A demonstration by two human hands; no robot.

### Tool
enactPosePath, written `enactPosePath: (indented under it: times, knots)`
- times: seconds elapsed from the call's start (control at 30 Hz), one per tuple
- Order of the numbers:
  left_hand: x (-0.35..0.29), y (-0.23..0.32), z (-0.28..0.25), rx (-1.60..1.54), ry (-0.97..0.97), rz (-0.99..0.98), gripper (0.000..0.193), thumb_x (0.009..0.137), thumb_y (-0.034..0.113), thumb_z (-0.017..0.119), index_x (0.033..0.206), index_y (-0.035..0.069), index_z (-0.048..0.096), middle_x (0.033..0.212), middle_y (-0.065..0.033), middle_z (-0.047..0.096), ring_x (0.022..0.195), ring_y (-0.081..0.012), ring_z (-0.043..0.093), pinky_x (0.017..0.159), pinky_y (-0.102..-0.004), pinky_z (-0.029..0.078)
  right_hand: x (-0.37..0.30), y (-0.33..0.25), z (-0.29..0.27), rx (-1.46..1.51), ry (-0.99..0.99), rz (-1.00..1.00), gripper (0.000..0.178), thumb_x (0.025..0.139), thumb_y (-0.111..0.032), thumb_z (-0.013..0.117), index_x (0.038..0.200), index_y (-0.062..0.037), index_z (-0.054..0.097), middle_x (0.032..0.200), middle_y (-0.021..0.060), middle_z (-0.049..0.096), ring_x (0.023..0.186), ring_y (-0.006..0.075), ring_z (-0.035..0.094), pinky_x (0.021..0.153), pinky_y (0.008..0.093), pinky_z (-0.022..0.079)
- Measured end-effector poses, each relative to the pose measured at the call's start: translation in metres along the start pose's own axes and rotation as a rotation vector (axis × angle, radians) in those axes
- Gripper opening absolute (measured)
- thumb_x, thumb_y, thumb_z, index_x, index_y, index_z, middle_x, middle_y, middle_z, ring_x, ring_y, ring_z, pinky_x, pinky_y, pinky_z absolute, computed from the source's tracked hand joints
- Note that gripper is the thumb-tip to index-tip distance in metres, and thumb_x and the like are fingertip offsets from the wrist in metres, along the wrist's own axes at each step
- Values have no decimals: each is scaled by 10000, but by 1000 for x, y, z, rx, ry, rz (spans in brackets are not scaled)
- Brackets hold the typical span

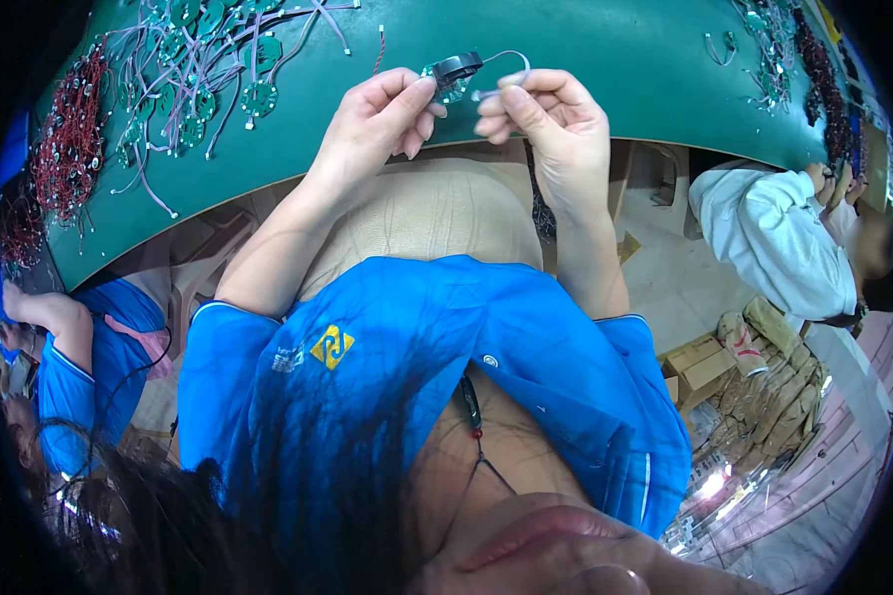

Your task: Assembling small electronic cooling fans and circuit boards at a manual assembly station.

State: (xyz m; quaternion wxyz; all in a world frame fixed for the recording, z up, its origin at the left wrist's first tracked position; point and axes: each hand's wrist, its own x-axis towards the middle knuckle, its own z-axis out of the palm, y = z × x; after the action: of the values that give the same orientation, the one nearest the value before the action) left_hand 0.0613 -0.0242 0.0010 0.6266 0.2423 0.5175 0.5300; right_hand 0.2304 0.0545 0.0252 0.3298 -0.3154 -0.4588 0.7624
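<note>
Above the near edge of the green table (367,61), my left hand (365,127) pinches a small green circuit board (452,93) between thumb and fingers. A black round part (456,67) sits on that board. From it a thin pale cable (511,54) loops over to my right hand (566,117). Thumb and forefinger of the right hand are closed on the cable near its small white connector (482,95). The two hands are a short way apart, both raised in front of my body.
Green round boards with cables (184,84) lie heaped at the left, beside a bundle of red wires (69,144). More boards (769,50) and dark red wires (822,89) are at the right. Co-workers sit on both sides, one in a pale sleeve (769,238). A cardboard box (702,369) stands lower right.
</note>
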Motion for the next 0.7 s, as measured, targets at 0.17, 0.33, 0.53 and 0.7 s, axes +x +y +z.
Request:
enactPosePath:
  times: [0.17, 0.33, 0.53, 0.7]
  knots:
    - [-1, -1, 3, -49, -6, -1, 224, 951, 216, 499, 845, 46, 600, 647, -3, 551, 529, -43, 476, 487, -152, 381, 3, 9, 3, 34, -9, -26, 120, 872, -45, 604, 953, 27, 551, 804, 163, 652, 695, 192, 659, 631, 245, 552]
    - [-1, -4, 9, -28, 19, 24, 197, 960, 203, 477, 860, 65, 578, 651, 7, 540, 518, -36, 446, 474, -152, 318, 3, 16, 10, 22, 47, -33, 92, 864, -40, 613, 911, 13, 555, 792, 129, 634, 678, 175, 631, 613, 234, 530]
    - [-1, -3, 15, 40, 51, 88, 188, 962, 201, 474, 872, 68, 573, 653, 11, 535, 516, -36, 436, 467, -153, 302, 8, 33, 11, -611, 128, -530, 71, 836, -33, 642, 836, -1, 578, 756, 58, 569, 648, 136, 540, 564, 235, 464]
    - [-2, 2, 20, 70, 125, 81, 194, 961, 204, 464, 850, 83, 566, 630, 16, 519, 507, -40, 413, 452, -158, 288, 11, 36, 12, -992, 162, -663, 66, 763, -14, 656, 818, -30, 625, 789, 56, 534, 611, 173, 484, 535, 285, 412]
